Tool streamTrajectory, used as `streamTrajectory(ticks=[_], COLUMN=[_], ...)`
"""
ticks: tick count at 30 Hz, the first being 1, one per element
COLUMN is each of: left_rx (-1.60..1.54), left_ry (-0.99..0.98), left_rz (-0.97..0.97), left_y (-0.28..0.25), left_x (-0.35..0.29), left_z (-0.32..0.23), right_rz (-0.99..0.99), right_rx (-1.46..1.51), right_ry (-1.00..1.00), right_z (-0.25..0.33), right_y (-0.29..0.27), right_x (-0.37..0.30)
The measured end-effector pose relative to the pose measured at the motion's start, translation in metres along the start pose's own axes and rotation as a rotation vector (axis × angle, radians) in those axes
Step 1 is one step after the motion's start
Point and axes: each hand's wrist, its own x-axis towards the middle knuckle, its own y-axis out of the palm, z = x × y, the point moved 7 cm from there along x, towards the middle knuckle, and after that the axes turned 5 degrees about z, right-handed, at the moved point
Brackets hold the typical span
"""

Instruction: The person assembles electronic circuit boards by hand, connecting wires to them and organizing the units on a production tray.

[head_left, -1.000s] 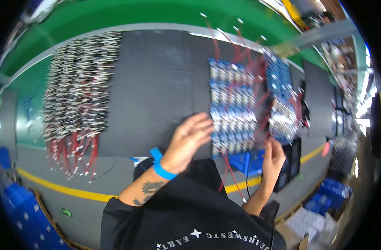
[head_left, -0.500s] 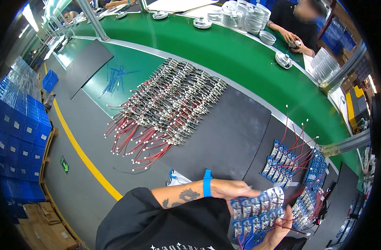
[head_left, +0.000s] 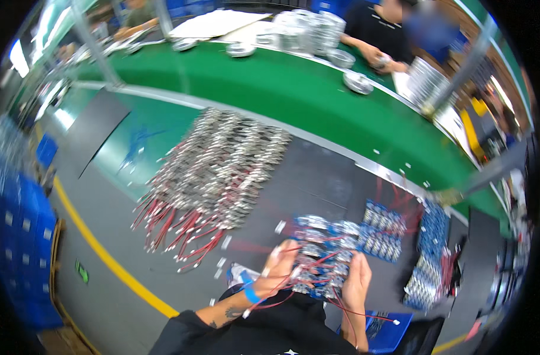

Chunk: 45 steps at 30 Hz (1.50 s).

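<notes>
Between my hands is a blue circuit board panel (head_left: pixel 324 251), its rows of small silvery parts facing up and red wires with white plugs trailing from it. My left hand (head_left: pixel 280 263), below a blue wristband (head_left: pixel 250 290), grips its left edge; some red wires cross that hand. On the opposite edge, my right hand (head_left: pixel 357 278) closes with the fingers partly hidden beneath. Just past the held panel, another blue circuit board panel (head_left: pixel 383 236) lies on the dark mat. Farther right sits a stack of similar boards (head_left: pixel 433 236).
A large bunch of wired parts with red leads (head_left: pixel 216 171) covers the bench's left part. Behind runs a green conveyor (head_left: pixel 270 77) with round white units (head_left: pixel 357 83). Metal posts (head_left: pixel 468 183) rise beside it. A blue bin (head_left: pixel 391 331) stands at lower right. A co-worker (head_left: pixel 382 35) works across.
The view has shifted. The panel has come up and left, turning so its wires hang toward me. My left hand has moved from its far side to its left edge.
</notes>
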Motion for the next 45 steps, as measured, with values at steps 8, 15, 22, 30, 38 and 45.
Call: streamTrajectory(ticks=[8, 15, 22, 30, 38, 45], left_rx=[-0.402, -0.955, -0.306, 0.034, -0.116, -0.322], left_ry=[-0.144, -0.511, -0.317, -0.248, -0.324, -0.562], left_rz=[0.108, 0.035, 0.408, 0.209, 0.153, 0.234], left_y=[0.01, 0.018, 0.035, 0.011, 0.044, 0.055], left_x=[0.001, 0.004, 0.014, 0.027, 0.027, 0.03], left_z=[-0.001, 0.042, 0.03, 0.027, 0.01, 0.017], right_rz=[0.241, 0.092, 0.092, 0.012, 0.054, 0.04], right_rx=[0.435, 0.569, 0.282, 0.214, -0.005, 0.165], right_ry=[0.166, 0.362, 0.164, 0.325, -0.011, 0.075], right_z=[-0.009, -0.035, -0.037, -0.036, -0.022, -0.028], right_y=[0.018, 0.0, -0.084, -0.057, -0.038, -0.046], right_x=[0.011, 0.0, -0.008, -0.002, -0.002, -0.004])
